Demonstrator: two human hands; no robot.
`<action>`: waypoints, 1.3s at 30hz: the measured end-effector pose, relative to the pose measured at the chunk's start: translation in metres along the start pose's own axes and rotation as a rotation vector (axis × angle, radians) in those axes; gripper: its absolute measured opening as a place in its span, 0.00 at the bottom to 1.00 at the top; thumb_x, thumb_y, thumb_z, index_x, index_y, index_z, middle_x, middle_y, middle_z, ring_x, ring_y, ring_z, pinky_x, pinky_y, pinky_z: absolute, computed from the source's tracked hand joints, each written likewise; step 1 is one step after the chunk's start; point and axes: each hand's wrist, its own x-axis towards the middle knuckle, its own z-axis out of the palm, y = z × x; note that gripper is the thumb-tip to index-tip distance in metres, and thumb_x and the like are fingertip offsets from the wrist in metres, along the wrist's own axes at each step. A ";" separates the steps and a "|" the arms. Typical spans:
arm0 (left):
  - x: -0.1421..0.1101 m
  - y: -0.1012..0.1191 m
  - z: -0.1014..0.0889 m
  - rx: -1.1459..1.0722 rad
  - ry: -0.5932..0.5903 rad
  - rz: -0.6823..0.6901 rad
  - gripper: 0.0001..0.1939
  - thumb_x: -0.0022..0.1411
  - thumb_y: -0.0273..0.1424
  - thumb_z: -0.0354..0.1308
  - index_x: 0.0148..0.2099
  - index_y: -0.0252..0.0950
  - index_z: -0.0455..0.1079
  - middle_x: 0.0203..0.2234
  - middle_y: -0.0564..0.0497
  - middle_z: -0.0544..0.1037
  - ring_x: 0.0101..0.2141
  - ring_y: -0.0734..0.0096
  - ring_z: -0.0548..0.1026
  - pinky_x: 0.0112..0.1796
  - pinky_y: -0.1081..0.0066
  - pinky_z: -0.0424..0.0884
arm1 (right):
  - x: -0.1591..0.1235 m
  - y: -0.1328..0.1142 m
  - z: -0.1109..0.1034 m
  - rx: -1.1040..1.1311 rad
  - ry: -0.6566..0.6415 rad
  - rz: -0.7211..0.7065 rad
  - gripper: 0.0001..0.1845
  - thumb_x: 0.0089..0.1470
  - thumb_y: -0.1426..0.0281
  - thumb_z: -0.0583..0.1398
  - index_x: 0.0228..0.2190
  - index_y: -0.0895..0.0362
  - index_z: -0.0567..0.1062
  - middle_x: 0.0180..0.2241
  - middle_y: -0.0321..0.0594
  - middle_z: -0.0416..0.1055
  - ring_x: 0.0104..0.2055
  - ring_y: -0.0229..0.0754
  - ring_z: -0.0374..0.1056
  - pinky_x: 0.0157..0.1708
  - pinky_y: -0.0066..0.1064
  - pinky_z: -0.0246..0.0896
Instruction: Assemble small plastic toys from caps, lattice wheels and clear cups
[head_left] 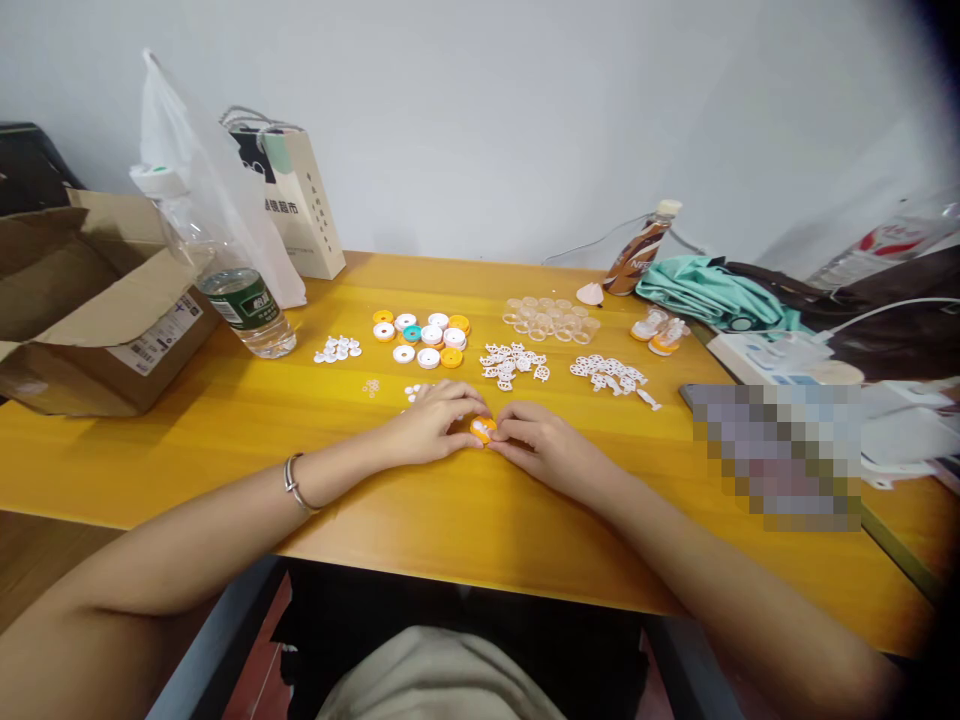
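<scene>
Near the middle of the table, my left hand [436,424] has its thumb and fingers closed round the left side of a small orange round base [478,438] with white parts inside. My right hand [541,440] pinches at the right side of the same piece; whether its fingertips hold a separate small part cannot be made out. Just beyond my left hand lie small white pieces [409,392], partly hidden by it. Farther back are round white, orange and teal bases [429,357], flat white cut-out pieces [505,378] and clear round covers [538,325].
White knobbed pieces [337,349] and tiny rings [370,387] lie to the left, white cut-out parts [606,372] to the right. A water bottle [251,310] and cardboard box [150,350] stand left. Rightward are assembled orange pieces [663,342], a brown bottle [637,255] and a power strip [757,357].
</scene>
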 end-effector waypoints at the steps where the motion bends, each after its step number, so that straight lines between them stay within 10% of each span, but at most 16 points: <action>1: 0.000 0.000 0.000 0.002 -0.001 0.001 0.16 0.58 0.40 0.55 0.47 0.39 0.66 0.44 0.48 0.69 0.45 0.62 0.64 0.46 0.62 0.58 | 0.000 0.001 0.001 0.028 0.016 0.010 0.08 0.54 0.69 0.55 0.27 0.57 0.72 0.32 0.42 0.68 0.35 0.41 0.65 0.36 0.34 0.62; 8: -0.001 0.003 -0.006 0.021 -0.042 0.075 0.15 0.60 0.39 0.52 0.48 0.41 0.66 0.41 0.48 0.71 0.44 0.63 0.64 0.45 0.63 0.56 | 0.004 0.007 0.001 0.642 0.177 0.412 0.10 0.50 0.63 0.59 0.32 0.57 0.69 0.30 0.38 0.71 0.32 0.36 0.68 0.36 0.32 0.64; 15: -0.004 0.004 -0.009 0.011 -0.021 0.167 0.15 0.62 0.35 0.50 0.52 0.43 0.64 0.43 0.49 0.71 0.45 0.64 0.64 0.45 0.63 0.56 | 0.003 0.004 -0.001 1.106 0.066 0.594 0.17 0.43 0.66 0.64 0.36 0.56 0.68 0.29 0.35 0.73 0.31 0.33 0.70 0.38 0.28 0.65; 39: -0.005 0.009 -0.001 -0.122 0.334 0.027 0.11 0.60 0.30 0.51 0.46 0.36 0.66 0.37 0.48 0.74 0.37 0.71 0.72 0.40 0.67 0.68 | 0.007 -0.003 0.012 1.158 0.335 0.629 0.16 0.37 0.68 0.67 0.31 0.56 0.70 0.28 0.32 0.71 0.29 0.32 0.69 0.39 0.30 0.66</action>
